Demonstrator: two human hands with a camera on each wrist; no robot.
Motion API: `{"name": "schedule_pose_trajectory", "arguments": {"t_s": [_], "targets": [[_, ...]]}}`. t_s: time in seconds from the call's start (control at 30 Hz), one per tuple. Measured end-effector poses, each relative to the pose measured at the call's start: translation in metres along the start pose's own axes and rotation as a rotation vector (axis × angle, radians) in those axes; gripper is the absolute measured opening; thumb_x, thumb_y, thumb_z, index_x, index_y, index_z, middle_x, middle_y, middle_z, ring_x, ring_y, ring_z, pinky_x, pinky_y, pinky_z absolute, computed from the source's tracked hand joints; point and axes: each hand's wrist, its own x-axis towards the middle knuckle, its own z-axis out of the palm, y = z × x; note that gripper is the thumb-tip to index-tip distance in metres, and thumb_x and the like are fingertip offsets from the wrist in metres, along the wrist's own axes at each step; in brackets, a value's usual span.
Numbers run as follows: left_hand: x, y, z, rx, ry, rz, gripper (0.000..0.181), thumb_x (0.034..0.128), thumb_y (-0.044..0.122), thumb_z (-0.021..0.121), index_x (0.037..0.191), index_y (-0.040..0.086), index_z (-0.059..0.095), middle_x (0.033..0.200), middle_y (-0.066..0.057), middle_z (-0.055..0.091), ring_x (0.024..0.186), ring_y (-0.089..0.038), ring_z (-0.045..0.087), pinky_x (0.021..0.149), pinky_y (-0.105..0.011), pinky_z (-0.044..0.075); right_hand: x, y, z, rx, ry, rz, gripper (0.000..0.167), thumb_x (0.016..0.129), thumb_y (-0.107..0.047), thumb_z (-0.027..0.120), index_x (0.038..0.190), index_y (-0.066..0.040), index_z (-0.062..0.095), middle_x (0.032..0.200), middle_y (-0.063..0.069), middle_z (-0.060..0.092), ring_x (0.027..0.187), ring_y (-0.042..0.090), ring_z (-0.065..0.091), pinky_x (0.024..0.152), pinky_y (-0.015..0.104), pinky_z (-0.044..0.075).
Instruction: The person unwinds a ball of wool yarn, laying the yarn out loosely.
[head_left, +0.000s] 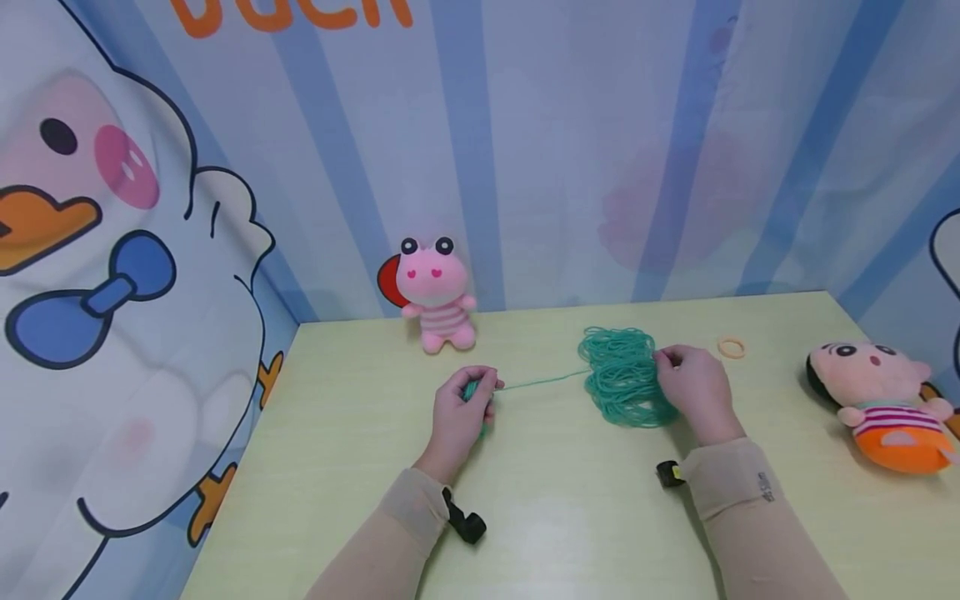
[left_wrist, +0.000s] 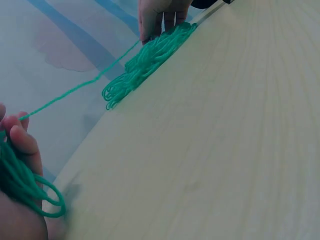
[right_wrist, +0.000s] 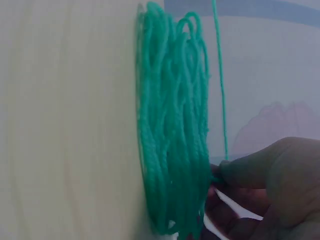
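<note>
A small bundle of green yarn (left_wrist: 20,175) sits in my left hand (head_left: 461,417), whose fingers curl round it, and a loop hangs out below. From there a single green strand (head_left: 543,382) stretches right to the larger loose skein of green yarn (head_left: 622,379) on the table. My right hand (head_left: 697,387) is at the skein's right edge. Its thumb and fingertips pinch the strand, as the right wrist view shows with the thumb (right_wrist: 245,165) beside the loops. The left wrist view also has the right hand (left_wrist: 162,17) just behind the skein.
At the back of the pale table (head_left: 555,517) a pink plush toy (head_left: 442,296) stands upright. A peach-coloured ring (head_left: 731,347) lies right of the skein. Farther right lies a doll in orange shorts (head_left: 892,408). A striped blue curtain (head_left: 540,167) hangs behind the table.
</note>
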Motion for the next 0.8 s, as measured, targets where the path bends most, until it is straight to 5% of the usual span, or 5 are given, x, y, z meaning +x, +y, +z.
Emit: {"name": "schedule_pose_trajectory", "arguments": {"t_s": [0.23,0.4,0.53,0.67,0.8], "targets": [[0.001,0.001,0.0,-0.018,-0.043,-0.003,0.041,0.1111,0.031,0.068,0.132,-0.004,0.07,0.102,-0.002,0.082,0.068,-0.01,0.065,0.063,-0.022,0.061,0.001,-0.002,0.004,-0.015,0.052,-0.038,0.051,0.114,-0.032,0.053,0.152,0.001,0.059,0.155,0.037,0.052,0.141,0.061,0.048,0.112,0.073,0.048],[0.0,0.0,-0.001,-0.05,-0.083,0.016,0.045,0.1113,0.033,0.068,0.133,-0.006,0.068,0.103,-0.003,0.083,0.069,-0.01,0.068,0.066,-0.023,0.064,-0.015,-0.035,0.022,0.013,0.17,-0.317,0.041,0.112,-0.022,0.059,0.146,-0.001,0.065,0.154,0.033,0.056,0.145,0.058,0.049,0.118,0.073,0.045],[-0.002,0.002,0.0,-0.068,-0.097,0.033,0.043,0.1126,0.028,0.065,0.134,-0.009,0.065,0.102,-0.002,0.082,0.069,-0.009,0.068,0.066,-0.022,0.064,-0.03,-0.063,0.048,0.062,-0.045,-0.54,0.04,0.114,-0.024,0.059,0.149,-0.007,0.066,0.155,0.02,0.065,0.148,0.046,0.057,0.121,0.067,0.048],[-0.005,0.005,0.0,-0.085,-0.147,0.054,0.041,0.1142,0.023,0.062,0.136,-0.012,0.061,0.104,-0.002,0.082,0.07,-0.007,0.069,0.067,-0.021,0.063,-0.04,-0.076,0.071,0.064,-0.291,-0.569,0.045,0.115,-0.026,0.058,0.157,-0.01,0.06,0.16,0.011,0.064,0.154,0.039,0.054,0.125,0.063,0.047],[-0.006,0.005,-0.001,-0.087,-0.188,0.061,0.041,0.1149,0.022,0.06,0.138,-0.012,0.06,0.106,-0.001,0.082,0.072,-0.007,0.069,0.07,-0.022,0.064,-0.043,-0.078,0.083,0.03,-0.336,-0.607,0.035,0.113,-0.024,0.064,0.144,-0.01,0.072,0.146,0.007,0.074,0.143,0.033,0.066,0.12,0.057,0.054]]}}
